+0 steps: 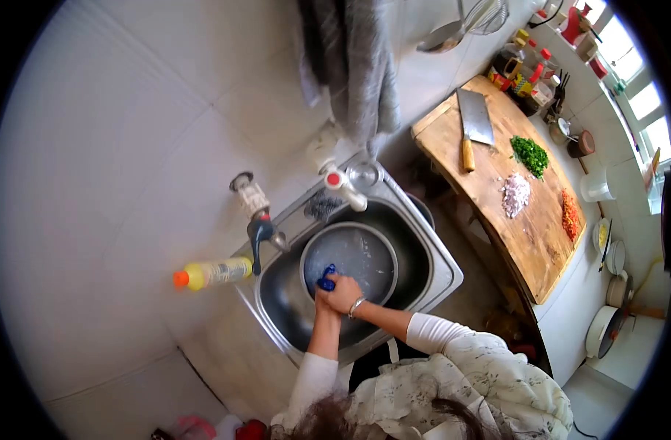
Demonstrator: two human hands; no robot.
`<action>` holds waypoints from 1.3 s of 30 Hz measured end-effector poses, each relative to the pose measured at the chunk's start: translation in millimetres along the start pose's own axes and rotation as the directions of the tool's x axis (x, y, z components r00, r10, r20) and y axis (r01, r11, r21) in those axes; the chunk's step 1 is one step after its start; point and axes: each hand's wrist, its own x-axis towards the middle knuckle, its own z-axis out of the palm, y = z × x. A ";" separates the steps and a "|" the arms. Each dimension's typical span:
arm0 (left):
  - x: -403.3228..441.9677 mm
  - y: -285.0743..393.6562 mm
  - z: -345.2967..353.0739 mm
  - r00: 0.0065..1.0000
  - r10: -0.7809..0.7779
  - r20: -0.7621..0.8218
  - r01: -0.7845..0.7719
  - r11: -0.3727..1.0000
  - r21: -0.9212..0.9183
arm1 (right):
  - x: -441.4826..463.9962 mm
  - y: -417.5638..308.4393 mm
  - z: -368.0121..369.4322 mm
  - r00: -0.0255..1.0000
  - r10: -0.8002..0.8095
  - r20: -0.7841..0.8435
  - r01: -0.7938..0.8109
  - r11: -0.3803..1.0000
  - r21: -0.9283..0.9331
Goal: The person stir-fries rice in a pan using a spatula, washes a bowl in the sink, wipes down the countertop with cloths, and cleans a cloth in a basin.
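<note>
Over the near side of a round metal basin in the steel sink, both hands are pressed together around a bunched blue cloth. My right hand, with a bracelet at its wrist, is closed on the cloth. Just left of it, my left hand is also closed at the cloth, its fingers partly hidden by the right hand. Cloudy water with whitish bits fills the basin. A dark tap and a white tap with a red cap stand at the sink's back edge.
A yellow bottle with an orange cap lies left of the sink. On the right, a wooden board holds a cleaver and chopped green, pinkish and orange piles. A grey towel hangs above the sink. Bottles stand behind the board.
</note>
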 end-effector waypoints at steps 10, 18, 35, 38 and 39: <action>-87.2 28.8 54.2 0.941 0.161 -0.299 -0.131 0.984 0.119 | 33.5 55.7 -17.6 0.995 -0.071 -0.063 0.036 0.895 -0.444; -48.1 -2.8 26.0 0.971 -0.211 -0.115 0.210 0.977 -0.022 | 64.5 109.2 38.7 0.937 0.315 0.150 -0.343 0.912 0.227; -0.6 -19.0 -37.5 0.999 0.033 -0.005 -0.033 0.998 0.055 | 2.6 14.8 -0.1 0.990 0.110 -0.086 -0.112 0.994 -0.016; -8.5 -13.2 -36.0 0.982 0.108 -0.154 -0.084 0.984 0.154 | 40.8 48.2 -11.2 0.970 -0.221 -0.104 0.163 0.905 -0.393; -1.2 -7.7 -47.0 0.986 0.088 -0.138 -0.071 0.990 0.123 | 46.3 54.4 -19.3 0.957 -0.289 -0.004 0.252 0.843 -0.475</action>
